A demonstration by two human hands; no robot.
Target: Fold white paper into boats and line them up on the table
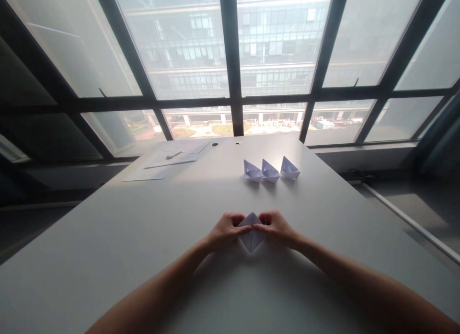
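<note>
A folded white paper (pixel 251 240), diamond-shaped with a crease down its middle, is held between my two hands just over the table. My left hand (pixel 230 228) grips its left side, thumb laid across the front and fingers curled behind. On the right side my right hand (pixel 275 226) pinches it the same way, and the two thumb tips nearly meet at the centre crease. Beyond the hands stand three folded paper boats in a row: a left one (pixel 253 173), a middle one (pixel 270 173) and a right one (pixel 289 170). The left and middle boats sit close together.
The white table (pixel 143 238) reaches to a large framed window (pixel 273 46). Paper sheets (pixel 154 173) lie at its far left, with a small white object (pixel 174 155) on them that I cannot make out. Two round holes (pixel 214 144) show near the far edge.
</note>
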